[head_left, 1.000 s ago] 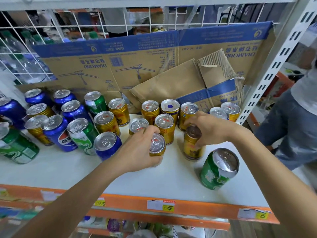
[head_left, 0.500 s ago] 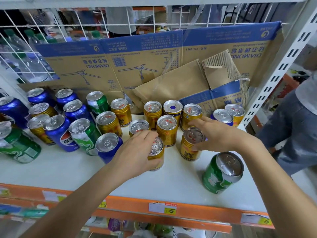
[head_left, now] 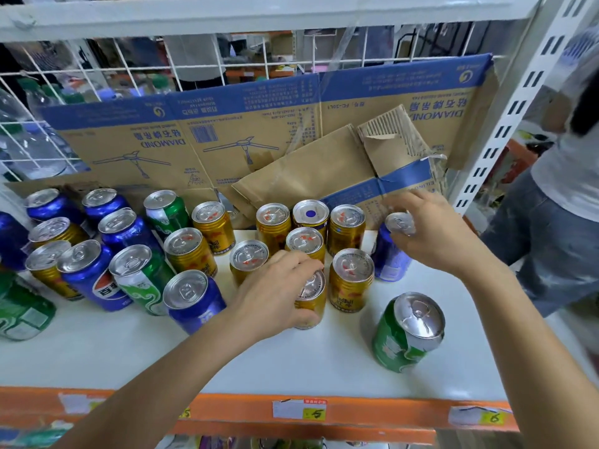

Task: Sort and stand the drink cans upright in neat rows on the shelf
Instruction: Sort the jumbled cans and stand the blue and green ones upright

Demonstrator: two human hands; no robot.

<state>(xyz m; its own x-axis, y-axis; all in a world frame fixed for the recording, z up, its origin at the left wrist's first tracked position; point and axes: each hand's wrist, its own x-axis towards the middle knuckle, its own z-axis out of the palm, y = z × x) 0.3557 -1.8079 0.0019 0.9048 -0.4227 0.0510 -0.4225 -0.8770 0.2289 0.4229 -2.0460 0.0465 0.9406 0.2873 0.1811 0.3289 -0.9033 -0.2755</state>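
Note:
Several gold, blue and green drink cans stand upright on the white shelf point(head_left: 291, 358). My left hand point(head_left: 275, 293) grips a gold can point(head_left: 312, 299) at the front of the gold group. Right beside it stands another gold can point(head_left: 351, 280), free of any hand. My right hand point(head_left: 431, 231) holds the top of a blue can point(head_left: 387, 257) at the right end of the back row. A green can point(head_left: 406, 332) stands alone near the front right. A green can point(head_left: 22, 312) lies tilted at the far left.
Flattened cardboard point(head_left: 227, 137) leans against the wire grid at the back, with a torn box piece point(head_left: 356, 170) behind the gold cans. An orange shelf edge point(head_left: 356, 413) carries price tags. A person in jeans point(head_left: 557, 228) stands to the right of the white upright point(head_left: 505, 118).
My right hand let go of the gold can it held and moved back and right onto the blue can. My left hand stays on its gold can.

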